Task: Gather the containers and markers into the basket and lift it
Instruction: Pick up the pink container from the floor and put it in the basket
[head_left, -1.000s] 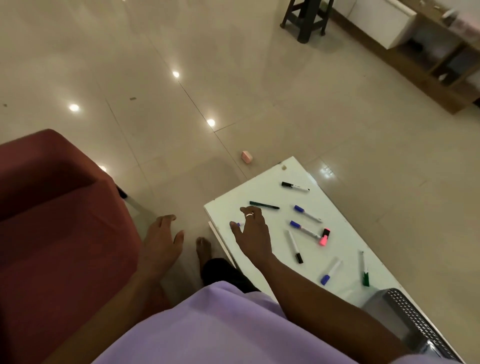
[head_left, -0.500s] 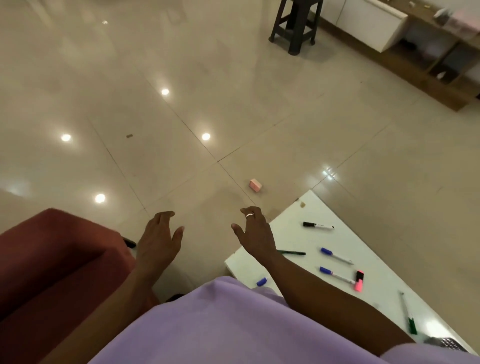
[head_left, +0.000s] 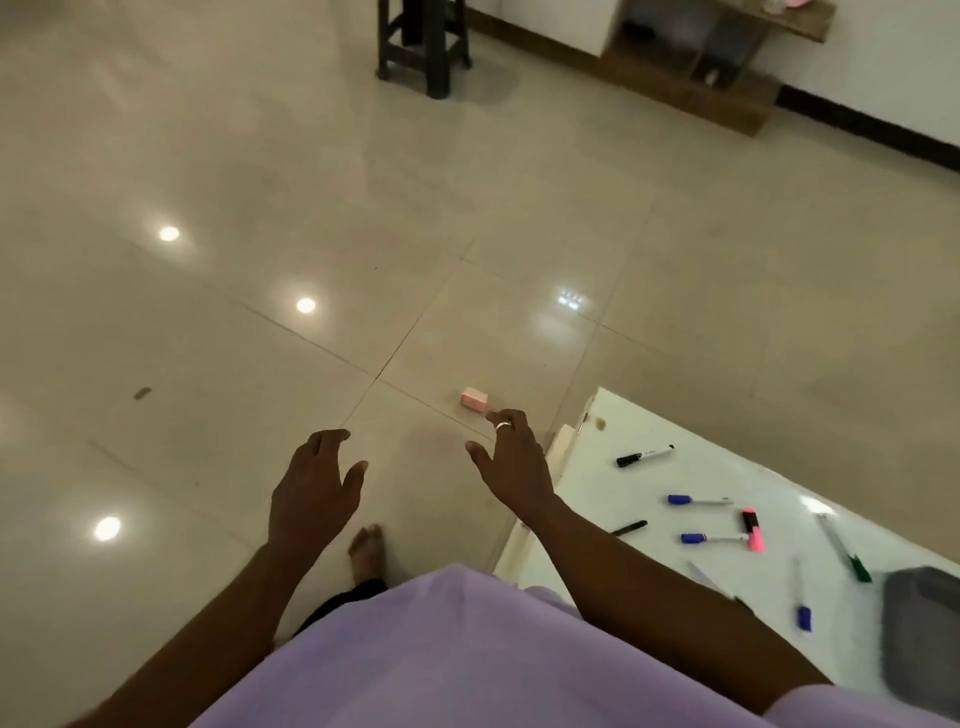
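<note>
Pink rectangular block (head_left: 474, 399) lies at eleven o'clock from the right hand (head_left: 511, 462); left hand (head_left: 311, 493) likewise empty, loosely spread, probably reaching.

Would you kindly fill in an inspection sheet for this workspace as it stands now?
Surface: white table on a glossy tiled floor.
Job's things: markers and a pink highlighter lie loose on the table; grey basket at its right end, partly out of frame, contents unclear; containers not seen.
Clutter: small pink block on the floor.
Grips: left hand and right hand open, empty, over the floor.
Cables: nothing seen.
Surroundings: dark stool, wooden shelf by the wall.
</note>
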